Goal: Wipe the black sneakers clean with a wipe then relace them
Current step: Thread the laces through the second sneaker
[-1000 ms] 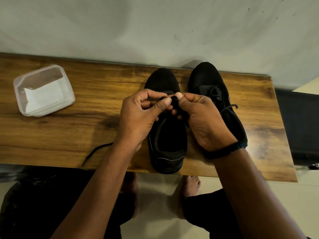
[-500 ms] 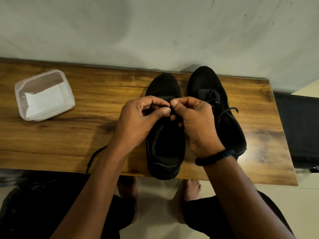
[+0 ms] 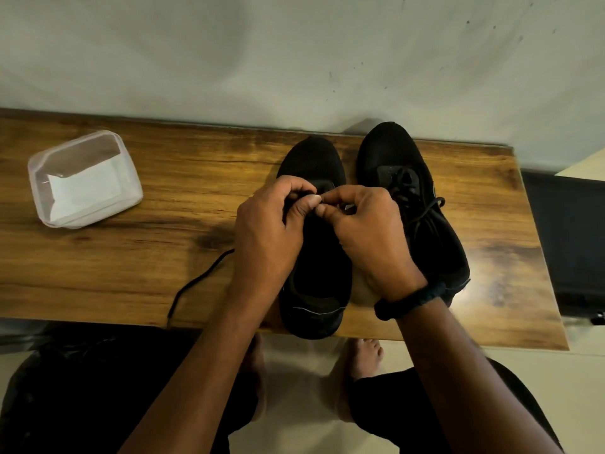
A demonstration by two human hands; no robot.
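Both my hands meet over the left shoe (image 3: pixel 312 290), which stands on the wooden table (image 3: pixel 147 257) with its toe toward the wall and its heel just over the near edge. My left hand (image 3: pixel 265 237) is curled, thumb and forefinger pinching the black lace (image 3: pixel 196 283) at the front of the shoe's opening. My right hand (image 3: pixel 366 237) is curled too, its fingertips nipping the same lace right against my left thumb (the exact eyelet is hidden behind my fingers). The loose part of the lace runs out from under my left wrist, across the wood and over the table's near edge.

The right shoe (image 3: pixel 425 224) stands just beside the left one, toe the same way, its lace threaded and lying in loops. A dark band (image 3: pixel 409 298) sits on my right wrist. Far to my left on the table is a clear plastic tub (image 3: pixel 34 178) with white wipes (image 3: pixel 85 191) folded inside.
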